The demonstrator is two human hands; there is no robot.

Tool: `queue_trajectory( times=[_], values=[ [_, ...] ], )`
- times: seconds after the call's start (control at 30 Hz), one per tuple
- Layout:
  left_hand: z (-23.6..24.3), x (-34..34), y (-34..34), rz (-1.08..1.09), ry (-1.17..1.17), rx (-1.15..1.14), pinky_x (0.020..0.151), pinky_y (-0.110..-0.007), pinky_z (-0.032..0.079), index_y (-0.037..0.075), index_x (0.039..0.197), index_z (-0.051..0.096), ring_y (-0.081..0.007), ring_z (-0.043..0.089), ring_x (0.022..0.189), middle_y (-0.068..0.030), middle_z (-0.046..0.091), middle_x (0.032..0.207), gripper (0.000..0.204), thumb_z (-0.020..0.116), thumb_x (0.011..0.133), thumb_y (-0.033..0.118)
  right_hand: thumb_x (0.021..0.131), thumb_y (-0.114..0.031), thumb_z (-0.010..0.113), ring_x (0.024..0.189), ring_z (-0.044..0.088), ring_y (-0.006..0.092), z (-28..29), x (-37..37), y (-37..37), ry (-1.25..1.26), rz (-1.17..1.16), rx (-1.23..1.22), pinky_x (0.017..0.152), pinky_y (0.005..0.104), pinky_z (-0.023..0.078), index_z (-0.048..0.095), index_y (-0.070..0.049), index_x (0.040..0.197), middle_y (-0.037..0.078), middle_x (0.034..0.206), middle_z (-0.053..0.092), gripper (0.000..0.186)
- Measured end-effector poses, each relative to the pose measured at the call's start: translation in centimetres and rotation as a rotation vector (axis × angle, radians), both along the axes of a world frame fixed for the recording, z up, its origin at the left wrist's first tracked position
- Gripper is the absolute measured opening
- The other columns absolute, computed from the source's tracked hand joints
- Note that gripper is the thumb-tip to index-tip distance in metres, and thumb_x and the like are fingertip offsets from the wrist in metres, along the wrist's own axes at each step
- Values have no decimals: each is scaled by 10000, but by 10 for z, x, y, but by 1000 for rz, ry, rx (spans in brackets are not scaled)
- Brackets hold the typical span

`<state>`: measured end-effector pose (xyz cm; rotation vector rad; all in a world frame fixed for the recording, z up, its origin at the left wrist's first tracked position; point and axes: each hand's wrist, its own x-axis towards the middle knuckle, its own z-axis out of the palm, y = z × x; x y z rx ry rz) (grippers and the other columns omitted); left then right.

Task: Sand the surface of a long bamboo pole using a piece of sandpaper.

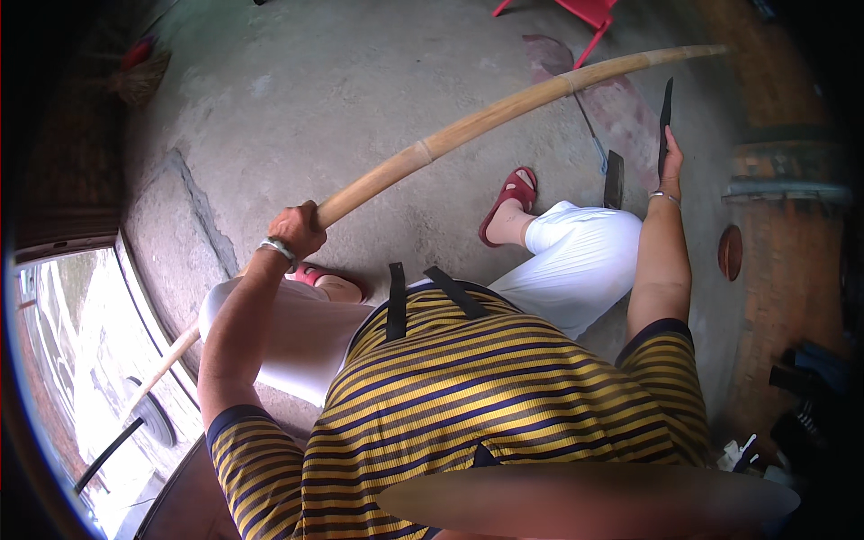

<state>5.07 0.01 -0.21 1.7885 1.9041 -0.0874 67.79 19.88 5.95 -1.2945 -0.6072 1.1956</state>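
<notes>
The left hand is closed tight around a long bamboo pole. The fingers are curled over it, with the back of the hand facing up. The right hand is out to the other side, bent around the bottom end of a thin, dark flat thing that points up and away. We see it almost from its edge, so I cannot tell just what it is.

The pole slants across. Its thin tip is up near the top right, past the flat thing. From the left hand, its other end goes down behind the left arm toward the bright doorway. It bends a bit, and rings show along it.

Each wrist has a shiny band. Near the right hand, lower and to the left, is a dark block, with a thin stick with a blue end beside it.

The person wears a yellow and dark blue striped shirt, white pants and red slippers. The legs are spread wide on the grey floor, which has a long crack on the left. A red chair pokes in at the top. By the doorway is a round grey disc.
</notes>
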Motion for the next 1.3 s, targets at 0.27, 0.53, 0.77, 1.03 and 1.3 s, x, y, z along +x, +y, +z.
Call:
queue_trajectory(
  times=[0.27, 0.53, 0.77, 1.03, 1.3],
  values=[
    [1, 6, 2, -17, 37, -11, 733, -464, 499, 97, 921, 612, -378, 624, 810, -184, 649, 822, 222, 568, 734, 209, 776, -271, 691, 928, 604, 249, 18, -39, -10, -12, -243, -104, 869, 350, 454, 610, 11, 1062, 111, 1019, 642, 410],
    [-5, 4, -2, -28, -6, 79, 682, -471, 496, 66, 874, 598, -396, 618, 754, -204, 635, 770, 201, 567, 749, 221, 654, -279, 762, 984, 589, 305, 12, -73, -8, -954, -120, 112, 874, 344, 433, 580, 45, 1104, 179, 1056, 628, 585],
    [-6, 12, 6, -57, 45, 76, 699, -465, 498, 78, 891, 589, -378, 625, 776, -184, 645, 817, 186, 550, 769, 213, 648, -130, 774, 892, 614, 249, -10, -131, -13, -305, -161, -145, 766, 361, 493, 593, 82, 1016, 146, 1003, 631, 461],
    [-11, 7, -1, -85, 30, 68, 709, -461, 496, 62, 884, 568, -380, 621, 791, -186, 645, 851, 201, 558, 767, 225, 742, -196, 733, 1016, 571, 245, -32, -195, -36, 231, 70, -321, 907, 406, 452, 553, -61, 1138, 96, 1093, 603, 455],
    [-8, 14, -2, -107, 22, 42, 729, -460, 493, 63, 879, 574, -370, 621, 810, -177, 645, 861, 220, 575, 762, 249, 760, -184, 702, 1096, 516, 282, -38, -212, -16, 348, -65, -386, 927, 512, 400, 514, -94, 1185, 110, 1182, 545, 474]
  ],
)
